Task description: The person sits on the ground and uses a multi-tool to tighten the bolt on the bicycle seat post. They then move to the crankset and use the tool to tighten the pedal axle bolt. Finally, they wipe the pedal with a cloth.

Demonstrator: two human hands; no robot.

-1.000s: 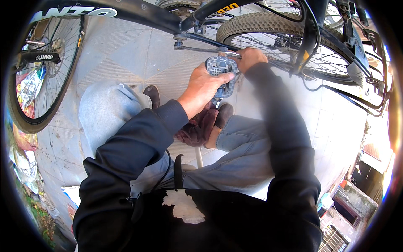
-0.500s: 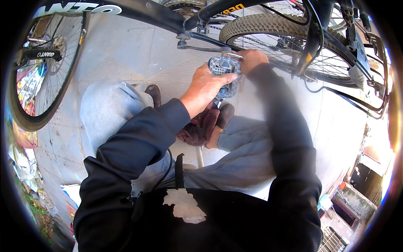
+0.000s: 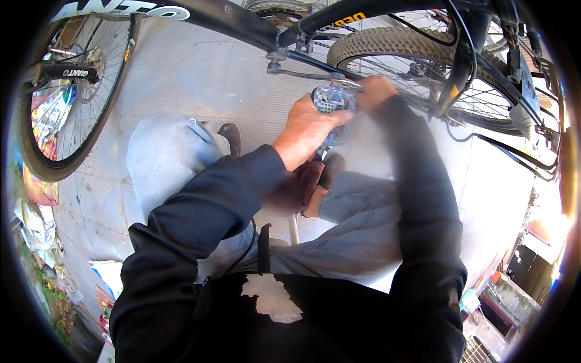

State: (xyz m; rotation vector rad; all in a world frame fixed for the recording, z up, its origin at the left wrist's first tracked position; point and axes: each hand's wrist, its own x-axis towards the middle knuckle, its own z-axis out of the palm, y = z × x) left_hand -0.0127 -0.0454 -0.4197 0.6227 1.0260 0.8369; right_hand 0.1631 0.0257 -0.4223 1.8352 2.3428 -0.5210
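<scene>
A grey-blue bicycle pedal (image 3: 334,100) sits at the end of the dark crank arm (image 3: 302,75). My left hand (image 3: 308,127) is closed around it, the thumb lying across its face. Just right of the pedal, my right hand (image 3: 376,94) is curled round a silver wrench (image 3: 348,83) whose end lies at the pedal's axle; most of the tool is hidden by the fingers. Below my left hand, a maroon cloth (image 3: 302,184) hangs between my legs, partly blurred. A small shiny metal end (image 3: 325,152) shows under the pedal.
The black bicycle frame (image 3: 242,27) crosses the top. Its knobby tyre (image 3: 387,42) stands right of my hands, and another wheel (image 3: 118,97) stands at the left. Grey tiled floor (image 3: 206,66) lies beneath. Bright plastic bags (image 3: 51,121) are at the far left.
The view has shifted slightly, so the bicycle and my hands appear a little further right and lower. Both hands keep their hold at the pedal; the right forearm is blurred.
</scene>
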